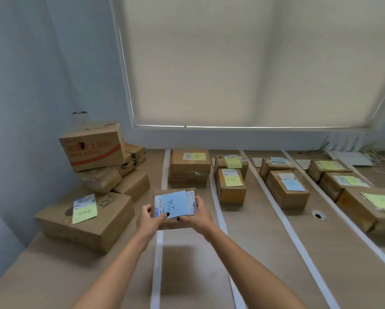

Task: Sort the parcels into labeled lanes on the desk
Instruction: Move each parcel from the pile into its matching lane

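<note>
A small cardboard parcel (pixel 176 202) with a blue handwritten note on top hangs above the desk, over the leftmost white tape line (pixel 158 253). My left hand (pixel 150 219) grips its left end and my right hand (pixel 197 216) grips its right end, thumbs on the top face. To the right, white tape strips split the desk (pixel 265 253) into lanes. The first lane holds a stacked parcel (pixel 189 167) with a yellow note. Two yellow-noted parcels (pixel 231 188) sit in the second lane, blue-noted ones (pixel 286 189) in the third, and yellow-noted ones (pixel 365 206) in the fourth.
A pile of parcels (pixel 104 161) leans in the back left corner against the wall. A large flat box (pixel 84 219) with a yellow note lies in front of it. A cable hole (pixel 318 214) sits in the desk. White papers and cables (pixel 352 158) lie at the back right under the blind.
</note>
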A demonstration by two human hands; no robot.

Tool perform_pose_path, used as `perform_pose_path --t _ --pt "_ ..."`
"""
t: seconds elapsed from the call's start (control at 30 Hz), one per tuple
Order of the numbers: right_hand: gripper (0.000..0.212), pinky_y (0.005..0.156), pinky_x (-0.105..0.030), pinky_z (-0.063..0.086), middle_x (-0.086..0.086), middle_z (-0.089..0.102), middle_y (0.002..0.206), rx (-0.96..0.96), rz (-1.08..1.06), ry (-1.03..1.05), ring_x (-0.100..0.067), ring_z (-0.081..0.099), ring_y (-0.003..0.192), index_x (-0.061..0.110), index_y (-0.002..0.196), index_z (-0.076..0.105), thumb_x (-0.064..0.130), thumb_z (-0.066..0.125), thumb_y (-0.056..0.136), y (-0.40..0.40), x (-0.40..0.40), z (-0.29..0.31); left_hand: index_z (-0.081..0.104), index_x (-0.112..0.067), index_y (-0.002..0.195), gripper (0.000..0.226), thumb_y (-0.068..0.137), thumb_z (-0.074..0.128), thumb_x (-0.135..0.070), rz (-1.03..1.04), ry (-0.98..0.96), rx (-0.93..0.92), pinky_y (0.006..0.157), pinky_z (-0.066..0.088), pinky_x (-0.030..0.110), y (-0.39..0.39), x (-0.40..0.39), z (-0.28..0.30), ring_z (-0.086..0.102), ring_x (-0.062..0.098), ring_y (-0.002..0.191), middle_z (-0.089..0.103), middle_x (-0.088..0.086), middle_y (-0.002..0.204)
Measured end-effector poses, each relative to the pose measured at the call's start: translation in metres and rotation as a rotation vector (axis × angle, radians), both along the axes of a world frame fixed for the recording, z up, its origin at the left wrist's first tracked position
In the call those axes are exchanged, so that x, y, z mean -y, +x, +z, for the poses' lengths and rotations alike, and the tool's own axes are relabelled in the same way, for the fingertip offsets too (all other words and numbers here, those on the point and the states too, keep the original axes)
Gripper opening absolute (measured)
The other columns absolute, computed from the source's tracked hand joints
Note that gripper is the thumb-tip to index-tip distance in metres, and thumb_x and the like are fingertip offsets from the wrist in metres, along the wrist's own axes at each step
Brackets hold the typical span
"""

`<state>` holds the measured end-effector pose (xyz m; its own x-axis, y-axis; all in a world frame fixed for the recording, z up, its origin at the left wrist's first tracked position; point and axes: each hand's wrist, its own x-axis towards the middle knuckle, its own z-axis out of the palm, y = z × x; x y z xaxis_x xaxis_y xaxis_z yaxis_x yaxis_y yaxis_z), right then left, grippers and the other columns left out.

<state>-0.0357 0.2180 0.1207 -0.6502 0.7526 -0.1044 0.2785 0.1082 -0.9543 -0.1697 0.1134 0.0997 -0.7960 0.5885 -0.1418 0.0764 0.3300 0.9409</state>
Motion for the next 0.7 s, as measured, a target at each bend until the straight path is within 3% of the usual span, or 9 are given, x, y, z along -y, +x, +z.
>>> perform_pose_path --t 0.17,0.23,0.3,0.4,0.57,0.7 --pt "0.087 0.096 -0.041 0.051 -0.004 0.049 0.132 0.063 -0.072 -0.011 -0.019 0.051 0.118 0.020 0.140 0.030 0.013 0.080 0.069 0.113 -0.072 -0.008 0.038 -0.016 0.118 0.053 0.079 0.073 -0.017 -0.017 -0.002 0.110 0.081 0.053 0.034 0.123 -0.081 -0.014 0.058 0.018 0.095 0.059 0.002 0.108" --pt "0.085 0.095 -0.038 0.051 -0.004 0.048 0.132 0.077 -0.123 -0.030 -0.019 0.050 0.119 0.021 0.137 0.030 0.013 0.081 0.070 0.151 -0.094 -0.010 0.036 -0.019 0.116 0.052 0.079 0.072 -0.017 -0.049 0.000 0.123 0.074 0.053 0.029 0.162 -0.108 -0.010 0.057 0.016 0.094 0.057 0.000 0.106" --pt "0.082 0.083 -0.027 0.055 -0.003 0.048 0.132 0.087 -0.165 -0.063 -0.015 0.049 0.116 0.023 0.134 0.030 0.012 0.080 0.071 0.185 -0.113 -0.011 0.036 -0.020 0.118 0.052 0.080 0.071 -0.016 -0.097 -0.007 0.136 0.062 0.047 0.017 0.194 -0.131 -0.004 0.056 0.013 0.094 0.056 -0.001 0.107" --pt "0.083 0.061 -0.011 0.045 0.000 0.048 0.131 0.092 -0.218 -0.098 -0.009 0.046 0.108 0.024 0.136 0.029 0.012 0.079 0.072 0.232 -0.143 -0.011 0.037 -0.019 0.124 0.054 0.081 0.070 -0.014 -0.168 -0.027 0.153 0.060 0.044 0.012 0.234 -0.164 -0.002 0.054 0.012 0.098 0.055 0.002 0.120" --pt "0.058 0.087 -0.033 0.052 -0.004 0.059 0.125 0.160 -0.378 -0.129 -0.017 0.057 0.103 0.014 0.122 0.043 0.017 0.076 0.074 0.298 -0.203 -0.021 0.033 -0.020 0.131 0.061 0.082 0.068 -0.011 -0.270 -0.086 0.190 0.061 0.051 0.015 0.298 -0.222 -0.010 0.055 0.014 0.102 0.052 0.004 0.132" --pt "0.051 0.088 -0.037 0.054 -0.003 0.062 0.122 0.151 -0.411 -0.167 -0.018 0.060 0.104 0.015 0.123 0.050 0.016 0.073 0.077 0.343 -0.245 -0.035 0.031 -0.021 0.131 0.063 0.081 0.069 -0.010 -0.311 -0.124 0.225 0.052 0.048 0.011 0.343 -0.267 -0.021 0.054 0.011 0.097 0.052 0.003 0.132"
